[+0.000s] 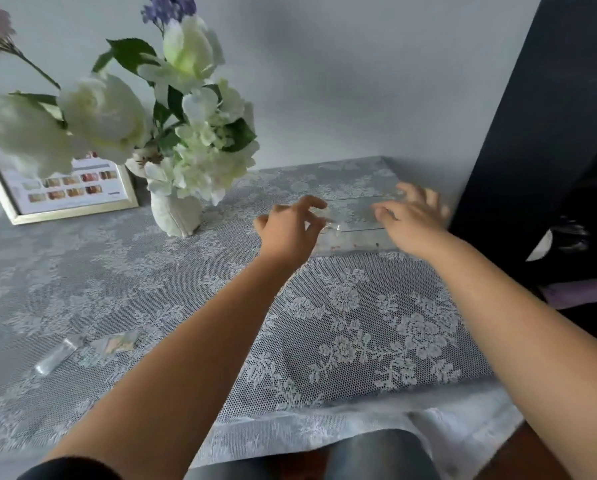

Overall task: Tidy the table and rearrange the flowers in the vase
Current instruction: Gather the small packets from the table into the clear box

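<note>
A white vase [176, 213] stands at the back left of the table, holding white flowers [200, 133] with green leaves and a purple sprig on top. A clear plastic box [354, 223] lies flat at the back right of the lace tablecloth [342, 323]. My left hand [288, 230] hovers at the box's left end, fingers curled, touching its edge. My right hand [411, 216] is spread over the box's right end, blurred. Whether either hand grips the box is unclear.
A gold-framed picture [72, 192] leans on the wall behind the vase. A small clear tube [56, 356] and a small clear packet [118, 342] lie at the front left. A dark cabinet [539, 150] stands to the right. My knees show below the table's front edge.
</note>
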